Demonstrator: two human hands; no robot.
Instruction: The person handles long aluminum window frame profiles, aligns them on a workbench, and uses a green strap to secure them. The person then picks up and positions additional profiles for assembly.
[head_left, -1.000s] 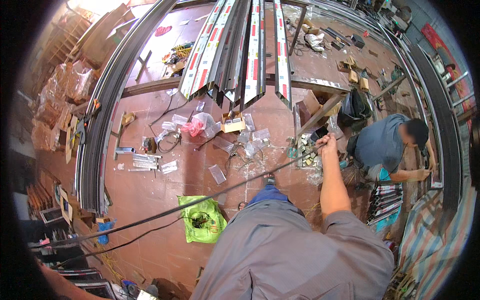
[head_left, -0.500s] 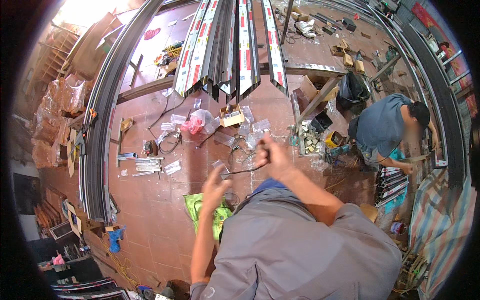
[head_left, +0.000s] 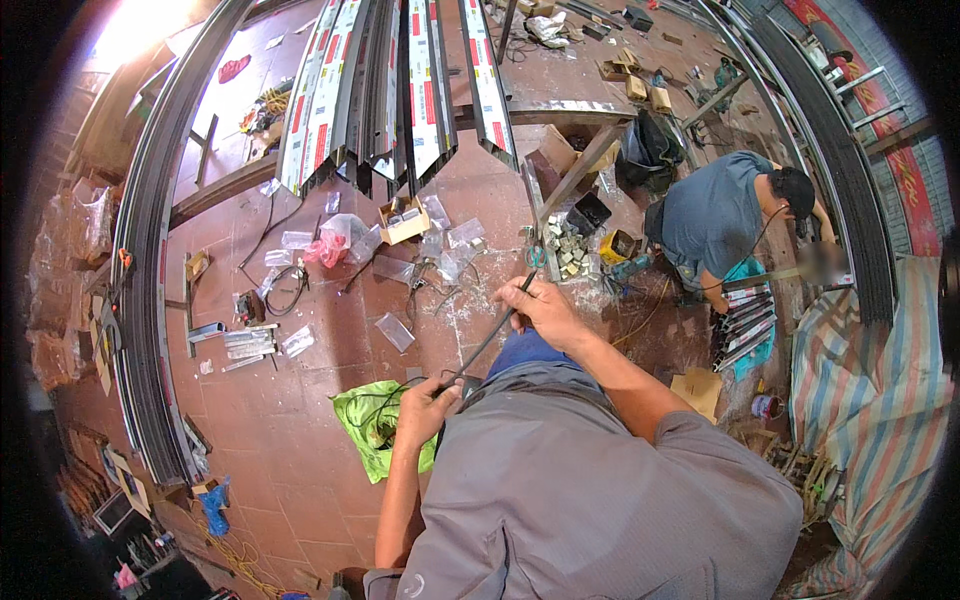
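1. Left hand (head_left: 425,407) and right hand (head_left: 545,310) both grasped the black strip (head_left: 487,340), stretched straight between them, just right of the green bag (head_left: 353,412).
2. Reddish tiled floor (head_left: 290,430) surrounded the bag; clear packets (head_left: 394,332) lay beyond it.
3. A co-worker (head_left: 712,220) stooped well right of the bag.

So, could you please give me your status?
Left fingers, right fingers closed on thin black strip; strip slanting between them; bright green plastic bag below, leftward.

Room over floor (head_left: 335,365) ahead, cable (head_left: 483,347) between hands (head_left: 548,314)
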